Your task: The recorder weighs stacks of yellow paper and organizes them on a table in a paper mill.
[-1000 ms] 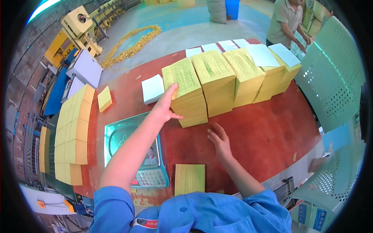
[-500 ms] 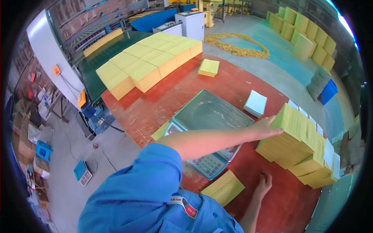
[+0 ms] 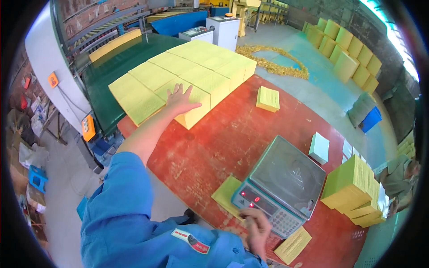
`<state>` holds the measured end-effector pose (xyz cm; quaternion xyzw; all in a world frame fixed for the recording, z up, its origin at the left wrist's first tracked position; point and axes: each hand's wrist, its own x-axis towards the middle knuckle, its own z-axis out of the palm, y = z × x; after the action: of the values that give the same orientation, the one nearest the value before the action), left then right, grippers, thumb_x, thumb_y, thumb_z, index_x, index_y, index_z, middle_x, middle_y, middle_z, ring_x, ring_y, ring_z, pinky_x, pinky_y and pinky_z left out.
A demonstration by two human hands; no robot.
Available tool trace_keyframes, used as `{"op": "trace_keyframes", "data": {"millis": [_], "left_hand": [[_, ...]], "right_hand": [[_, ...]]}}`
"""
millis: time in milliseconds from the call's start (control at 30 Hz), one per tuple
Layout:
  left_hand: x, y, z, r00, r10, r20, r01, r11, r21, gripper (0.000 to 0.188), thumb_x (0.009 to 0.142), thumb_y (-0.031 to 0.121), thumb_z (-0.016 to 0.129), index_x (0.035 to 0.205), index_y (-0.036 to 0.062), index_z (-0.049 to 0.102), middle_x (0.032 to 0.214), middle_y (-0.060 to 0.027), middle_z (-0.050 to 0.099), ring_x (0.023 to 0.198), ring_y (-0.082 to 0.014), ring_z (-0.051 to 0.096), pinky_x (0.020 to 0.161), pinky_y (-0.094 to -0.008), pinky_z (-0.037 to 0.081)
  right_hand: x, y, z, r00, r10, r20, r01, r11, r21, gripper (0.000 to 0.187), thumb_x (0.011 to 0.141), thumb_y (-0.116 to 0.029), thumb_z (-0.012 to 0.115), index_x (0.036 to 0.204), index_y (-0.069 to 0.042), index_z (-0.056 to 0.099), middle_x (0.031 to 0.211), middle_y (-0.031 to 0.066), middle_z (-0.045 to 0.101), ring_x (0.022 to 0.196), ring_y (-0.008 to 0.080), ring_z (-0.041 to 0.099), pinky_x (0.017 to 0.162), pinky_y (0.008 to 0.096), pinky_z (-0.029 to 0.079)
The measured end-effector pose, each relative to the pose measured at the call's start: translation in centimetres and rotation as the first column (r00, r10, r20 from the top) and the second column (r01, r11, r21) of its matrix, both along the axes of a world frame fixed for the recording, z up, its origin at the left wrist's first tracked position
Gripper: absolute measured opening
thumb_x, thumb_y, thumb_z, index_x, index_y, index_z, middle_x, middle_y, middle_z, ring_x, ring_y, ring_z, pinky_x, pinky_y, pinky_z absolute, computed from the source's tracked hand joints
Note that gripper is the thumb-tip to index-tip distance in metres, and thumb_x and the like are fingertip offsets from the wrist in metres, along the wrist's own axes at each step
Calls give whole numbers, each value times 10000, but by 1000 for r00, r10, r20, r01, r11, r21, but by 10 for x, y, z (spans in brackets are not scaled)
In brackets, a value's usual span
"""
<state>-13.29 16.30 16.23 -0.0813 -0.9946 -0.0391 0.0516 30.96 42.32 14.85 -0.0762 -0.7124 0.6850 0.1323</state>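
My left hand [image 3: 181, 99] is spread open over the near side of a large block of yellow paper stacks [image 3: 196, 73]. Its palm rests on or just above the top sheets. My right hand [image 3: 257, 228] is loosely closed in front of the digital scale [image 3: 288, 174], beside its keypad, and I see nothing in it. The scale's glossy pan carries nothing. A thin yellow pile [image 3: 229, 196] lies partly under the scale's left side, and another small yellow bundle [image 3: 293, 245] lies by its near edge.
Tall yellow stacks [image 3: 348, 185] stand at the red table's [image 3: 201, 152] right end, near a seated person [image 3: 400, 176]. A white paper stack [image 3: 319, 148] sits behind the scale, and a small yellow stack [image 3: 268, 99] is farther back. A green machine bed [image 3: 100, 91] adjoins the left side.
My left hand has moved from the tall stacks on the right to the large yellow block on the left. My right hand now sits before the scale. The view has turned left.
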Motion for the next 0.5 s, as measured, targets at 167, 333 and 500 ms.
{"op": "trace_keyframes", "data": {"millis": [167,333,500], "left_hand": [[-35,-13,-24,974,-193,117,201,978,-55,1000,820,780,505,1564,157,265,1608,-251,176,1511,-374,125,1198,-579,88],[-25,-15,-32,906,-420,40,422,898,-123,979,866,758,457,1556,94,254,1587,-292,186,1496,-417,139,1195,-572,108],[60,-24,-24,761,-639,111,643,766,-2,960,852,678,578,1550,101,261,1595,-287,136,1470,-470,164,1172,-583,193]], "right_hand": [[-38,-93,-25,954,260,152,-176,891,-419,214,962,8,510,1103,28,669,1065,88,687,1015,162,643,914,286,500],[-47,-125,-50,843,451,293,-219,785,-579,241,1004,-58,508,1198,17,632,1119,95,676,1063,161,632,971,299,488],[-52,-145,-98,723,615,314,-234,646,-727,308,1019,-145,539,1280,8,598,1206,111,655,1133,194,617,995,324,480]]}}
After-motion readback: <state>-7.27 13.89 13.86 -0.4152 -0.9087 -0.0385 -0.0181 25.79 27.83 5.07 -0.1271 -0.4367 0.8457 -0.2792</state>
